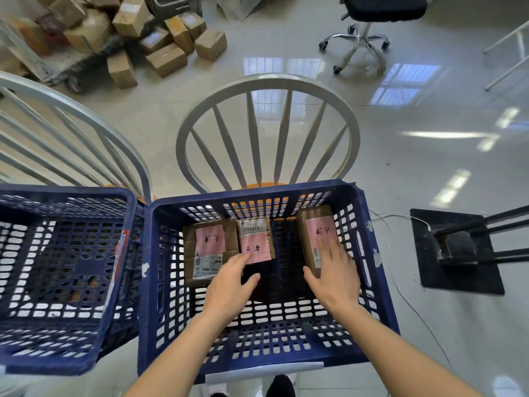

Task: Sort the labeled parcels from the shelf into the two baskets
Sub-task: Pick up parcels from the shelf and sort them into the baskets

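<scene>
Parcels sit in the right-hand blue basket (160,282) at the centre of the frame: a left parcel (210,250), a middle parcel (255,239) and a right parcel (317,236), each brown with a pink handwritten label. The left hand (230,285) reaches in with its fingers loosely spread, fingertips touching the near edge of the middle parcel's pink label, gripping nothing. The right hand (333,270) lies flat and open on the near end of the right parcel, thumb out to the side, not closed around it. A second blue basket (65,193) stands at lower left, just beside the first. A heap of cardboard boxes (160,44) fills the upper left, well apart
</scene>
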